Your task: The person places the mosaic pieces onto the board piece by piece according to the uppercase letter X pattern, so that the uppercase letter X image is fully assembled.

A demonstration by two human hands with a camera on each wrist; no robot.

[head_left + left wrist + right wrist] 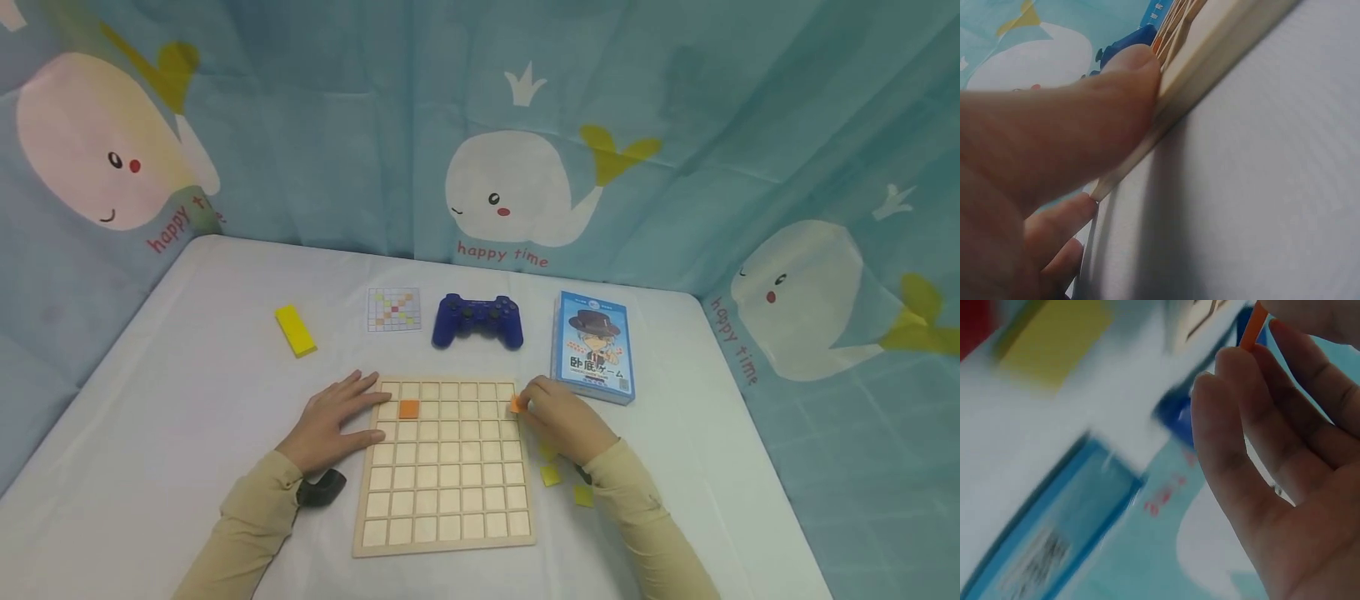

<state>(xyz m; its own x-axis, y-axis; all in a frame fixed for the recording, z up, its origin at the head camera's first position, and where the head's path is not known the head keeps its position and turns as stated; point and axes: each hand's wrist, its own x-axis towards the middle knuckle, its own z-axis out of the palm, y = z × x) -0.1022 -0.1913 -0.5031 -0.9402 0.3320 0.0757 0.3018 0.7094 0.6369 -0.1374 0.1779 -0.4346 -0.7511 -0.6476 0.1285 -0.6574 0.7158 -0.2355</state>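
Note:
A wooden grid board [448, 454] lies on the table with an orange square tile [408, 409] in one cell near its upper left corner. My left hand [327, 427] rests against the board's left side, fingers spread. In the left wrist view the thumb [1116, 100] lies along the board's edge [1210, 62]. Between thumb and fingers, my right hand [564, 417] pinches a second orange tile [1253, 326] at the board's upper right edge. Several yellow square tiles [551, 476] lie beside the board, partly covered by the right hand and forearm.
Behind the board stand a small coloured grid card [393, 310] and a blue game controller [477, 322]. A blue game box [594, 348] lies to the right, close to the right hand. At the left is a yellow block [296, 331]. A patterned curtain [337, 150] borders the table.

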